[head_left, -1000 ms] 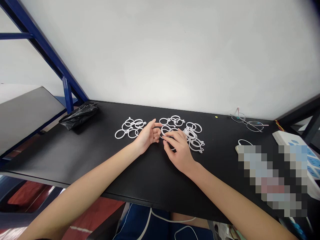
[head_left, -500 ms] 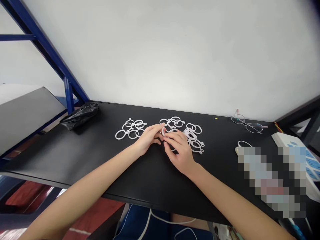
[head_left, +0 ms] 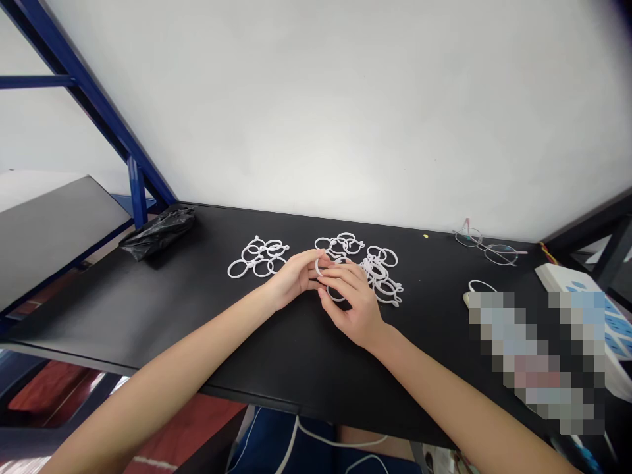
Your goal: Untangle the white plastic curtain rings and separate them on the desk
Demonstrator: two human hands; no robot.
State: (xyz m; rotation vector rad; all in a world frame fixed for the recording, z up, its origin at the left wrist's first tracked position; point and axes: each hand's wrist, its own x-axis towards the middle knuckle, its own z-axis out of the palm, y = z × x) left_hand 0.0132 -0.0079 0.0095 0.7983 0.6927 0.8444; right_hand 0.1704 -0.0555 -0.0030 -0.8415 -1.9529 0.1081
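Where the left hand (head_left: 292, 279) and right hand (head_left: 354, 299) face each other over the table (head_left: 291, 352), between its far and near edges, one white ring (head_left: 317, 266) sits tilted between them; the ring lies rightward from the left palm, close by the right fingertips, its visible arc running toward the far edge; both hands are half-curled; which one bears the ring cannot be told.

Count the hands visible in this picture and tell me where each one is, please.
2: the left hand, beside the leftmost white rings, and the right hand, just right of it, partly covering other white rings. No other hand shows.
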